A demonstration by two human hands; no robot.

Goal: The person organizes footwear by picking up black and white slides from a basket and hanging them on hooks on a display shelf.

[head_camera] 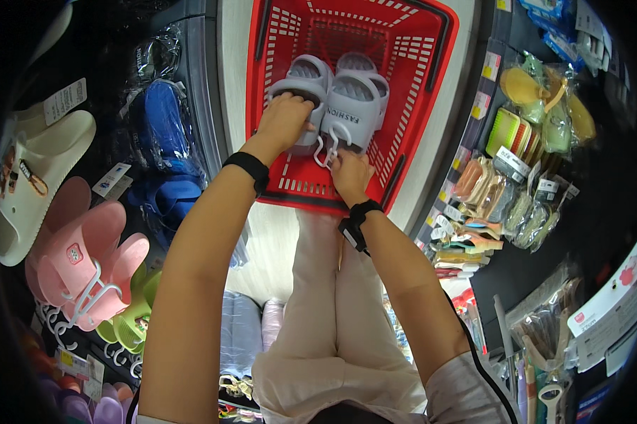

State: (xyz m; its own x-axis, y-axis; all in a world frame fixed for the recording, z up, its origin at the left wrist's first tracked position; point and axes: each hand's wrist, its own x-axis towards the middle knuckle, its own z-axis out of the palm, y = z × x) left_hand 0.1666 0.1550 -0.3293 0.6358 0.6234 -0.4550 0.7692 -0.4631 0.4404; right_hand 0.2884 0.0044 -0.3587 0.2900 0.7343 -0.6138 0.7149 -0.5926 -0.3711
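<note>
Pale grey slide sandals (353, 100) lie in a red plastic shopping basket (318, 200), in two groups side by side. My left hand (286, 121) grips the strap of the left sandals, its fingers reaching into the opening. The fingers of my right hand (350, 170) pinch the lower end of a white plastic hook hanger (321, 151), below the right sandals. That hanger has curved hooks and lies against the front of the sandals. Lettering marks the right sandal's strap. Parts of the left sandals are hidden under my left hand.
Shelves flank the basket. On the left hang blue slippers (167, 124), pink sandals (93, 254), green sandals (133, 312) and a cream clog (43, 185). Brushes and combs (509, 132) in clear bags hang on the right. Rolled grey-blue bedding-like packs (240, 334) stand behind the person's legs.
</note>
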